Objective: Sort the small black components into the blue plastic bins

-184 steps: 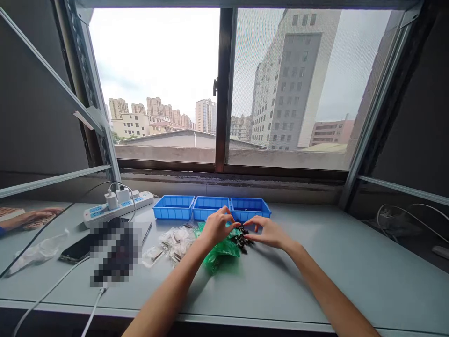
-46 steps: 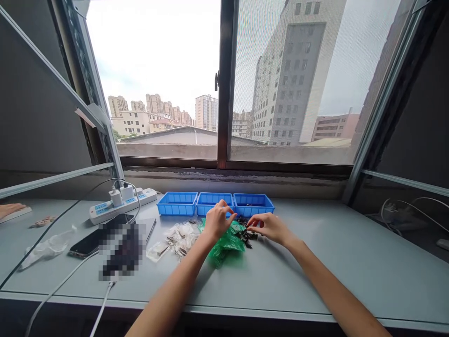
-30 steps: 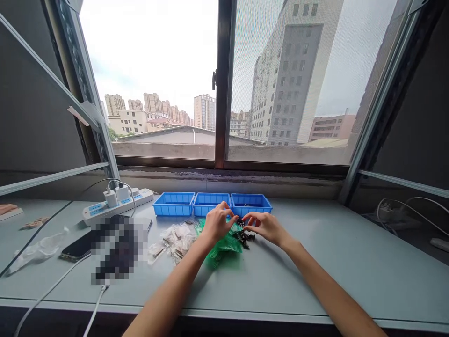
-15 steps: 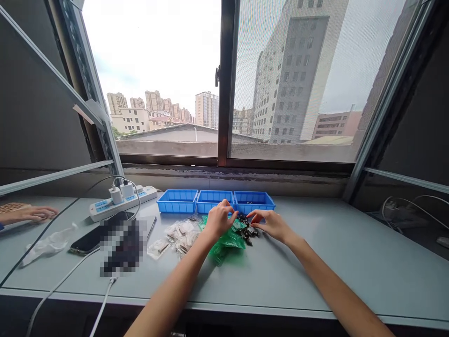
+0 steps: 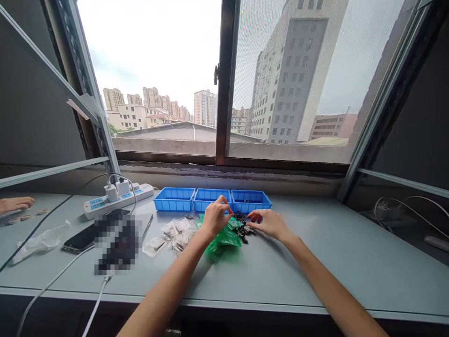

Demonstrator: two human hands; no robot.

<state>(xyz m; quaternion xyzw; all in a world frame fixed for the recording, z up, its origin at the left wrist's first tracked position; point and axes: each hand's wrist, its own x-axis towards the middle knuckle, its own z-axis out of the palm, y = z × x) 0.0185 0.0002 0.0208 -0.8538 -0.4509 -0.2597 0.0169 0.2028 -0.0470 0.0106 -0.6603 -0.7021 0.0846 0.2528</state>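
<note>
A pile of small black parts (image 5: 242,228) lies on the grey table beside a crumpled green plastic bag (image 5: 224,241). My left hand (image 5: 214,219) hovers over the bag with thumb and forefinger pinched; whether it holds a part is too small to tell. My right hand (image 5: 270,223) rests at the right of the pile, fingertips touching the parts. Just behind stand three blue trays in a row: left (image 5: 174,200), middle (image 5: 209,199), right (image 5: 251,200). The right tray has a few dark bits inside.
Clear bags of small metal parts (image 5: 173,234) lie left of the green bag. A phone (image 5: 79,239), a white power strip (image 5: 117,200) with chargers and cables sit at the left. Another person's hand (image 5: 14,205) shows at the far left edge. A window fills the back.
Both my hands stay at the pile, shifting only slightly; the left fingers pinch closer together. The other person's hand at the far left moves about.
</note>
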